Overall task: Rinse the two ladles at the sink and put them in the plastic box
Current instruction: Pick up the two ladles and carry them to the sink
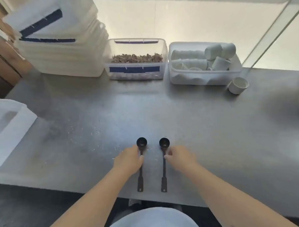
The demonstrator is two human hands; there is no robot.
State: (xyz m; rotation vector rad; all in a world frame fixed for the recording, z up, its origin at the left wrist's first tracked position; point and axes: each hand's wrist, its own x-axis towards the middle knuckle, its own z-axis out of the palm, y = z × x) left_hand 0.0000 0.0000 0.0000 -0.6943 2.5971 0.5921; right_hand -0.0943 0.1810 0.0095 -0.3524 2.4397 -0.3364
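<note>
**At the near edge of the worktop: two black ladles, one under each hand**

Location. Both ladles lay flat on the grey metal worktop (pixel 205 121), close to its near edge and well short of the row of plastic boxes along the far side.

Item 1. Left ladle (pixel 140 167): black, small round bowl, thin straight handle widening to a flat tab with a hanging hole. Its long axis ran from the near edge straight away from the person, bowl at the far end. The left hand (pixel 128 159) lay over the upper handle just behind the bowl, thumb touching the shaft; whether the fingers had closed round it could not be told.

Item 2. Right ladle (pixel 163 166): same pattern and colour, parallel to the first and just beside it, bowl likewise at the far end. The right hand (pixel 180 156) met the handle at the same station, thumb and forefinger pinching the shaft.

Relation. Each hand was nearest its own ladle, the two hands set apart with both handles between them; neither needed to cross. A straight lift along each handle appeared to be what the next step required.

Condition. Pale residue showed in both bowls; white crumbs were scattered on the worktop around them. Rinsing judged not yet begun; no sink in view.
</note>
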